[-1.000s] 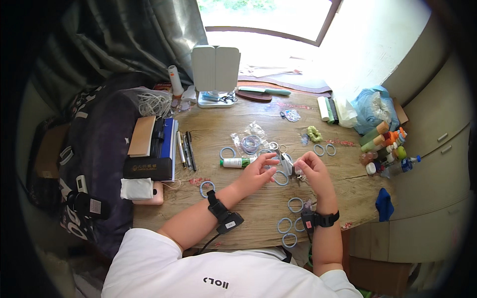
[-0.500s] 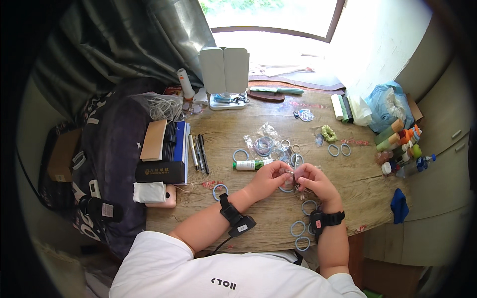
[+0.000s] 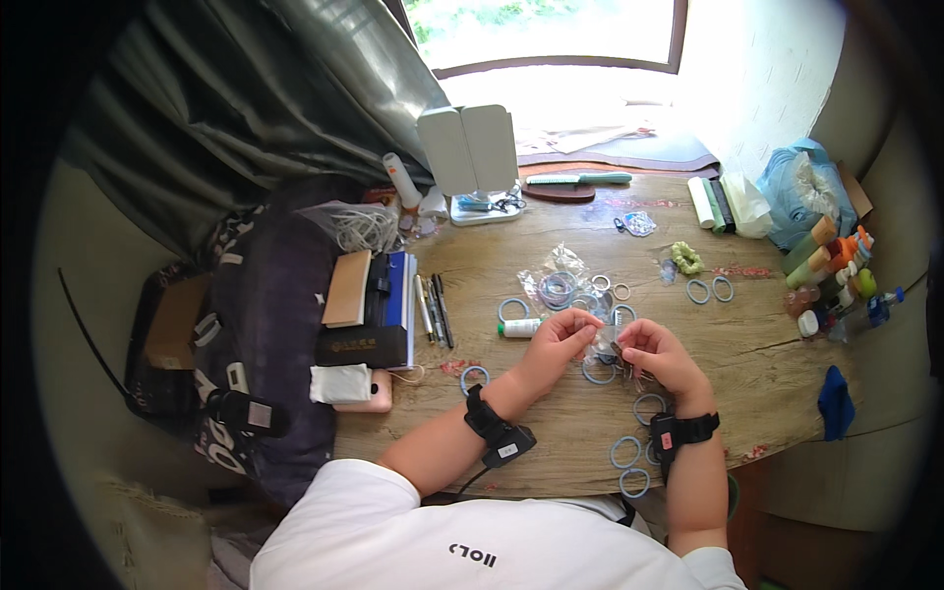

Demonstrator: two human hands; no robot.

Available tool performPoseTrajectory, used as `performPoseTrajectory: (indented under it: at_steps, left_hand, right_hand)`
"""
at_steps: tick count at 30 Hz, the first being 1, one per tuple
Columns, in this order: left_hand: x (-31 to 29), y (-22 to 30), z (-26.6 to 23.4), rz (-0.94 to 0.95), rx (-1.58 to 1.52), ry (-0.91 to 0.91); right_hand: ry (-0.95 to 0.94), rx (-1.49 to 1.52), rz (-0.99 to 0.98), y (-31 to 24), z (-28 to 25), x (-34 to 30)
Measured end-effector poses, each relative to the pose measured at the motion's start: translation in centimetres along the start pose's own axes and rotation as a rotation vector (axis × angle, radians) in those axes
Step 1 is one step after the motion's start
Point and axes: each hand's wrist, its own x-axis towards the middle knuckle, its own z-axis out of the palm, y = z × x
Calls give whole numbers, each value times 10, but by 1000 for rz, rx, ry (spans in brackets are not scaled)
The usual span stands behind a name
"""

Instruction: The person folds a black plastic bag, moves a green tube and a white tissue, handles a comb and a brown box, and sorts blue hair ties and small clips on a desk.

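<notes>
My left hand (image 3: 562, 342) is closed in a pinch above the middle of the wooden table. From its fingertips a bit of clear plastic (image 3: 607, 340) seems to hang toward the other hand. My right hand (image 3: 665, 360) also pinches, with something small, thin and dark at its fingertips that I cannot make out. Beneath and beside my fingers lie a light-blue hair tie (image 3: 600, 372) and a white-and-green tube (image 3: 518, 327), partly hidden by my left hand. More blue hair ties (image 3: 625, 452) lie by my right wrist, and another (image 3: 475, 381) is near my left forearm.
Behind my hands is a clear bag with hair ties (image 3: 558, 289). A green scrunchie (image 3: 686, 258) sits farther right. Bottles (image 3: 836, 280) and a blue bag (image 3: 801, 197) line the right edge; notebooks (image 3: 366, 295), pens (image 3: 433, 310) and a folding mirror (image 3: 469, 152) stand left.
The whole view has swung, so the scene sits farther right. My hands, close together before, are a little apart, and clear plastic shows between them.
</notes>
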Motion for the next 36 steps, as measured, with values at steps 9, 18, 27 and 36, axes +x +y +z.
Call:
performPoseTrajectory:
  at_steps: [9,18,27,36]
  left_hand:
    - [14,56,-29,86,-138,230]
    - [82,85,-137,44,267,490]
    - [119,72,-184,-86,230,421]
    - [116,68,-161,4,257,248]
  right_hand:
    - [-27,-18,-20,9,-11,0]
    - [-28,-14,-56,10,-9,2]
    - [-21,8,-58,8,-11,-1]
    - [-53,-4,-75,13,-15,-1]
